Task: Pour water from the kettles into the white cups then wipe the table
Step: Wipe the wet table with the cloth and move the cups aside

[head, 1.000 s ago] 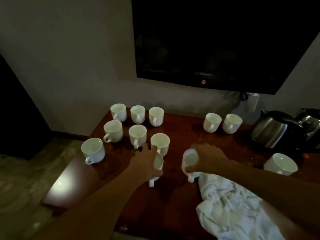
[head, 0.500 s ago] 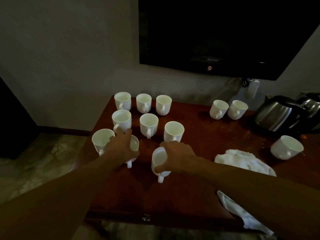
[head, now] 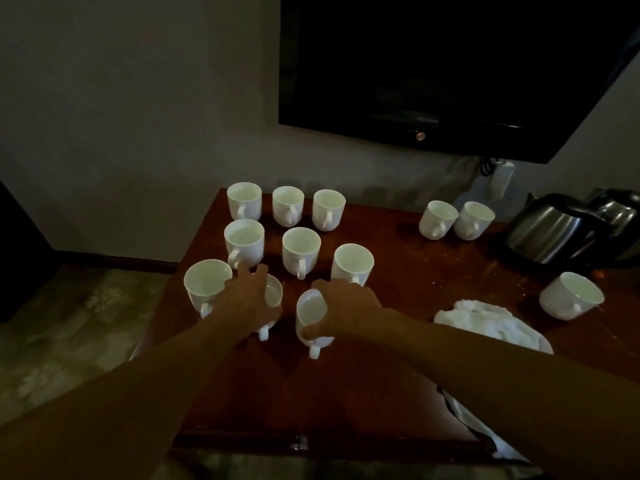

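The room is dim. A dark television (head: 450, 64) hangs on the pale wall (head: 138, 98), upper right. Patterned floor (head: 69, 323) lies lower left.

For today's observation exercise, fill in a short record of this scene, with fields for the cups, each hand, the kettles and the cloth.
Cups: twelve white cups, ten standing free on the table
Left hand: the left hand grips the left cup from above
Right hand: the right hand grips the right cup at its rim
Kettles: two steel kettles, far right, untouched
Cloth: white cloth, crumpled, right of the hands
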`<act>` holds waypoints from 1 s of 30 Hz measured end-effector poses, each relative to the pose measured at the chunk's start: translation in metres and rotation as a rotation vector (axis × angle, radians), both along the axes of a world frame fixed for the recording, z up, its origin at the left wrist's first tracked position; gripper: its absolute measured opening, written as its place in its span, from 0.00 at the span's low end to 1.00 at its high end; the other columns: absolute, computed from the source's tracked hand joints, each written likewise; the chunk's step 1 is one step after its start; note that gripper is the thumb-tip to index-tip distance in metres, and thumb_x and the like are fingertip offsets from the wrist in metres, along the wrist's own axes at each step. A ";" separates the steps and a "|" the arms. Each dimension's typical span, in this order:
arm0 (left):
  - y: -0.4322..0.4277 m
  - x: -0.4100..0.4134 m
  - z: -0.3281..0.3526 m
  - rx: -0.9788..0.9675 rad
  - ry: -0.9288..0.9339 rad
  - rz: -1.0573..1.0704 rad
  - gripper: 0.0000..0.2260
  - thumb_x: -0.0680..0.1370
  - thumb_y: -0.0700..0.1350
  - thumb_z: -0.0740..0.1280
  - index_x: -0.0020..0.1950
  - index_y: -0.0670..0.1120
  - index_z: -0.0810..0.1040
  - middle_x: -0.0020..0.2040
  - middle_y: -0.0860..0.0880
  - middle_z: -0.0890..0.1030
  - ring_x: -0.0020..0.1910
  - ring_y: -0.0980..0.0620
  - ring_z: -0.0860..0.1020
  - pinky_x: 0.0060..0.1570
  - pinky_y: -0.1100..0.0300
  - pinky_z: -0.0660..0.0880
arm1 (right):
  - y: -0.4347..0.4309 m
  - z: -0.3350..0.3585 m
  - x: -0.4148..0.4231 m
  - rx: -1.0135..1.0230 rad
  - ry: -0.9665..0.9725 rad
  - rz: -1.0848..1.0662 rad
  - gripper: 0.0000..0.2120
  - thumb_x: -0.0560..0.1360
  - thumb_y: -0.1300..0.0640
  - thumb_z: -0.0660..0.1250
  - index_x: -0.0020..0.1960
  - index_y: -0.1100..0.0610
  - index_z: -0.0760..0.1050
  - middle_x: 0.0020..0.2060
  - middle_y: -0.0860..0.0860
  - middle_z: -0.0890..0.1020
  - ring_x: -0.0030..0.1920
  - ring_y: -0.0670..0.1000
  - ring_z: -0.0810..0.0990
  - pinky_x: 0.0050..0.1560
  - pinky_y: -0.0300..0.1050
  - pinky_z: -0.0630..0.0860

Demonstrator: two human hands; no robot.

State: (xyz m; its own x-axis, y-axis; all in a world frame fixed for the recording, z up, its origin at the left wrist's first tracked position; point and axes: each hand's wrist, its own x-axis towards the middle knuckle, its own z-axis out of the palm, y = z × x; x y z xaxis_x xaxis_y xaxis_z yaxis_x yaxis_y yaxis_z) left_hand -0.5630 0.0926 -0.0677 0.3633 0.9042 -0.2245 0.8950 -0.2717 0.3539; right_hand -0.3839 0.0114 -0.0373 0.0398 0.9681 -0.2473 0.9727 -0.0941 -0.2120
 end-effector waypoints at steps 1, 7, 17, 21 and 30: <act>0.002 0.001 0.003 -0.020 -0.006 0.000 0.39 0.72 0.57 0.74 0.76 0.47 0.60 0.74 0.39 0.62 0.69 0.38 0.71 0.63 0.45 0.73 | -0.001 0.001 0.000 -0.006 -0.004 -0.001 0.40 0.64 0.31 0.75 0.69 0.49 0.69 0.61 0.47 0.78 0.57 0.49 0.78 0.52 0.48 0.81; 0.013 0.014 0.052 0.007 0.052 -0.020 0.31 0.72 0.56 0.75 0.69 0.46 0.67 0.68 0.42 0.67 0.64 0.43 0.73 0.57 0.51 0.75 | 0.000 0.025 0.009 0.020 0.021 -0.025 0.41 0.68 0.31 0.72 0.73 0.50 0.67 0.65 0.49 0.78 0.61 0.50 0.77 0.55 0.47 0.79; 0.023 0.108 0.109 0.085 0.076 -0.116 0.35 0.74 0.59 0.70 0.75 0.49 0.60 0.70 0.42 0.66 0.65 0.40 0.73 0.59 0.47 0.74 | -0.021 0.087 0.120 0.080 0.007 -0.219 0.44 0.68 0.30 0.72 0.76 0.48 0.63 0.70 0.49 0.73 0.67 0.53 0.74 0.64 0.52 0.74; 0.027 0.178 0.109 0.152 0.119 -0.215 0.33 0.76 0.62 0.67 0.73 0.47 0.63 0.70 0.42 0.67 0.65 0.42 0.73 0.60 0.47 0.74 | -0.028 0.092 0.193 0.063 0.001 -0.318 0.46 0.67 0.28 0.71 0.77 0.48 0.62 0.70 0.50 0.73 0.66 0.53 0.75 0.63 0.54 0.76; 0.060 0.327 0.096 0.198 0.246 -0.305 0.34 0.80 0.63 0.61 0.79 0.46 0.56 0.75 0.41 0.63 0.69 0.40 0.70 0.63 0.47 0.71 | -0.003 0.064 0.334 0.019 0.021 -0.401 0.40 0.68 0.30 0.72 0.73 0.47 0.66 0.64 0.48 0.77 0.62 0.53 0.78 0.61 0.55 0.77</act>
State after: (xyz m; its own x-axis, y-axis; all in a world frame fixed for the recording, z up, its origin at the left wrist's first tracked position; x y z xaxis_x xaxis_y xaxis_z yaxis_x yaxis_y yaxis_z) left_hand -0.2357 0.1523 0.0282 0.5777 0.7982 -0.1708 0.8144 -0.5777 0.0547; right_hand -0.0502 0.0079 0.0272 0.4107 0.8812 -0.2341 0.8551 -0.4614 -0.2366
